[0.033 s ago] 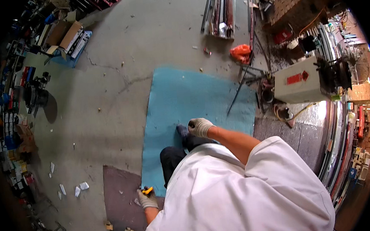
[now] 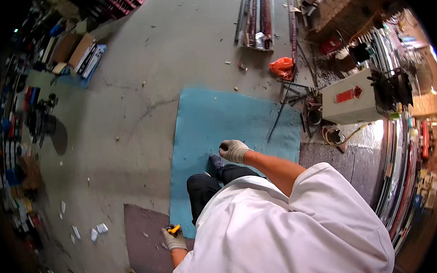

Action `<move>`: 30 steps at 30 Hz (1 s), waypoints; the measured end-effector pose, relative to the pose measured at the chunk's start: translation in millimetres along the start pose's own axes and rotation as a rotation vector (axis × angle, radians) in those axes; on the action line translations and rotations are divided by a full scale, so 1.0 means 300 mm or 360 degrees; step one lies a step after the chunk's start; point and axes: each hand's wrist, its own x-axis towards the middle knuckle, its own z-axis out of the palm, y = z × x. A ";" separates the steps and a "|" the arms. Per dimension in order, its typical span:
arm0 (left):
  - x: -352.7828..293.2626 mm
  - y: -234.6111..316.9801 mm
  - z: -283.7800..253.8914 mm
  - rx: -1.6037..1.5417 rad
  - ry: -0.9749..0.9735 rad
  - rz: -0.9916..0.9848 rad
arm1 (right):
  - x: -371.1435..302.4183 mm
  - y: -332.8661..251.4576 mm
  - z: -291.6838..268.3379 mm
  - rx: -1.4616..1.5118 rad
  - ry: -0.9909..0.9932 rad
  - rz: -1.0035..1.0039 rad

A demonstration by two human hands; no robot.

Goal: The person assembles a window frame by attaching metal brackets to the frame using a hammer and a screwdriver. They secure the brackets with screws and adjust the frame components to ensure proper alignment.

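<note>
Both my hands wear pale knitted gloves with grey stripes. My left hand (image 2: pixel 173 240) hangs low at my left side, over the edge between the blue mat and the dark brown mat. Its fingers are closed round a small yellow and black tool (image 2: pixel 174 229), whose exact kind I cannot make out. My right hand (image 2: pixel 233 151) is held in front of my body above the blue mat (image 2: pixel 222 113), near my dark shoe (image 2: pixel 215 161). Its fingers are curled closed, and whatever may be inside them is hidden.
Ahead lie bundled long metal profiles (image 2: pixel 256 22) and an orange-red plastic bag (image 2: pixel 282 68). A pale cabinet-like box (image 2: pixel 350 98) stands at right, with dark rods by it. An open carton (image 2: pixel 79 52) is far left; white scraps (image 2: pixel 98 231) and a brown mat (image 2: pixel 147 238) are nearer.
The view has shifted slightly, so the blue mat's far edge sits lower in the picture. Both hands keep nearly the same pose, the left still round the yellow and black tool.
</note>
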 end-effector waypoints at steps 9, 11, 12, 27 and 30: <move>0.416 0.328 0.664 0.0845 -0.0210 -0.0218 | 0.032 -0.050 -0.193 0.0557 0.0460 0.0362; 0.468 0.412 0.880 0.1060 -0.0447 -0.0078 | -0.013 0.066 -0.148 0.0531 0.0520 0.0634; 0.482 0.462 0.989 0.1082 -0.0492 -0.0055 | -0.033 0.119 -0.113 0.0518 0.0542 0.0763; 0.095 -0.328 2.150 0.2166 -0.0777 -0.0036 | -0.088 0.761 -0.287 0.1150 0.1140 0.1430; -0.072 -0.654 2.221 0.2540 -0.0830 -0.0009 | -0.114 0.915 -0.508 0.1342 0.1140 0.1380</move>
